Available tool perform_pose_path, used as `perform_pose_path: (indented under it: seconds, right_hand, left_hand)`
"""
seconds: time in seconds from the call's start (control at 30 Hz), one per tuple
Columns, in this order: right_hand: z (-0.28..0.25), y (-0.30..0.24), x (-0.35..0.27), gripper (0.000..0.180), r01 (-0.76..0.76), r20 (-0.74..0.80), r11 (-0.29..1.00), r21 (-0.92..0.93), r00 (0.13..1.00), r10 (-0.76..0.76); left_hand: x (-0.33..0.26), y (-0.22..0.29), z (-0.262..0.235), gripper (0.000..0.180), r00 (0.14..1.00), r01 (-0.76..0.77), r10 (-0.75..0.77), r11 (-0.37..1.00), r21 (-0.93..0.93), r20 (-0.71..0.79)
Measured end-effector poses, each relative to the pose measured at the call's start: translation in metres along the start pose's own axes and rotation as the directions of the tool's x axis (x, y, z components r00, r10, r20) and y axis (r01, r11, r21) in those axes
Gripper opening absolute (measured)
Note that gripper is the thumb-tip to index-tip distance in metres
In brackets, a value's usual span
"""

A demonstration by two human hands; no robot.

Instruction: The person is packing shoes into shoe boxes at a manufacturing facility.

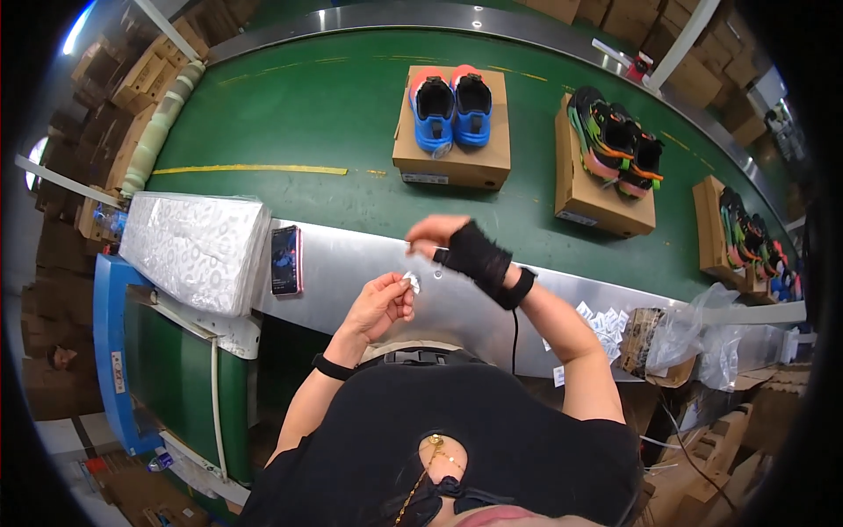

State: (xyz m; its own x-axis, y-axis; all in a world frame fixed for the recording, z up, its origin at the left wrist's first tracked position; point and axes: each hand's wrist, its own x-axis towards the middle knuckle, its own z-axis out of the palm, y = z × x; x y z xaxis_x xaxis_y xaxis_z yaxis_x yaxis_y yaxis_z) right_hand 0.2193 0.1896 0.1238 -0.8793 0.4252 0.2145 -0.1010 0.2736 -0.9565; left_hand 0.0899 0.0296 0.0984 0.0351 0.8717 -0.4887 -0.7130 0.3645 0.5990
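We're mid-step w/ a small white packet [411, 282]: left hand [379, 305] pinches it at the fingertips, just above the steel ledge [369, 255]. Right hand [458, 246], in a black fingerless glove, sits just beyond w/ thumb and fingers closed together; can't tell if it grips anything. Next move prob. needs a steady pinch, as the packet's tiny, flat, slightly crumpled. Farther out on the green belt [290, 105]: blue shoes [452, 109] on a cardboard box [452, 149].
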Motion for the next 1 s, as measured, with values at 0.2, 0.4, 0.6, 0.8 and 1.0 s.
perform_pose_path:
  seconds: [0.2, 0.4, 0.6, 0.8, 1.0]
  right_hand:
    - [-0.076, -0.004, 0.076, 0.016, -0.083, -0.469, 0.888, -0.452, 0.869, -0.157]
    - [-0.112, 0.025, 0.15, 0.04, -0.651, -0.617, 0.295, -0.699, 0.758, 0.212]
    - [-0.178, 0.138, 0.182, 0.091, -0.557, -0.494, 0.259, -0.789, 0.826, 0.272]
    - [-0.137, 0.079, 0.145, 0.034, -0.477, -0.417, 0.339, -0.811, 0.878, 0.236]
    - [-0.107, 0.119, -0.018, 0.012, -0.22, -0.256, 0.442, -0.87, 0.967, -0.021]
  left_hand:
    - [0.015, 0.031, -0.015, 0.006, 0.983, -0.184, 0.184, 0.983, -0.019, 0.011]
    - [0.029, 0.042, -0.065, 0.008, 0.981, -0.191, 0.191, 0.981, -0.029, -0.026]
    - [0.072, 0.07, -0.096, 0.013, 0.98, -0.197, 0.197, 0.98, -0.035, -0.001]
    - [0.135, 0.095, -0.108, 0.012, 0.956, -0.234, 0.211, 0.968, -0.093, -0.205]
    - [0.214, 0.133, -0.123, 0.058, 0.894, -0.173, 0.241, 0.963, 0.205, -0.378]
